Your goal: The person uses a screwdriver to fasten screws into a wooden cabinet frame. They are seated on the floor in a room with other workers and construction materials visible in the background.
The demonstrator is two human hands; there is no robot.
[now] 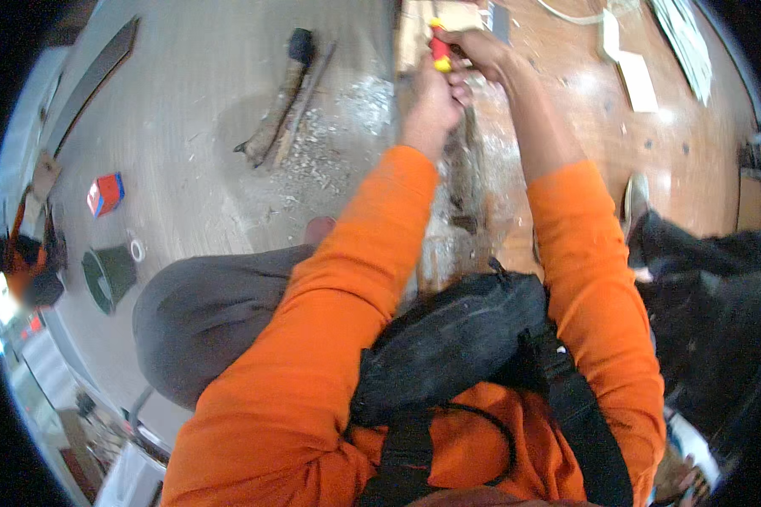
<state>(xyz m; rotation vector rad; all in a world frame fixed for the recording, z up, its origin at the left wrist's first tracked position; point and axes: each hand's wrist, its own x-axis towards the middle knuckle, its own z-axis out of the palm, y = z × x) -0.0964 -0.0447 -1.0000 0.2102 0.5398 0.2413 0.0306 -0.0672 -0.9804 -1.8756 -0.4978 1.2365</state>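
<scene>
Both arms, in orange sleeves, reach to the top of the view. There, a screwdriver-like tool with a red and yellow handle (439, 46) points away from me, its thin shaft over a pale wooden piece (413, 38). My left hand (438, 95) is closed around the near end of the handle. The fingers of my right hand (482, 55) bend against the handle's right side, farther up. The tool's tip is cut off by the top edge. Beneath my wrists runs a rough, dark strip (463, 182) in the wooden surface.
To the left lie a wooden-handled tool with a black head (300, 46), a thin stick (313, 97) and scattered chips (309, 156). A red-blue box (106, 194), green container (110, 275) and white ring (137, 250) stand farther left. White strips (636, 80) lie right, beyond a dark-trousered leg (693, 279).
</scene>
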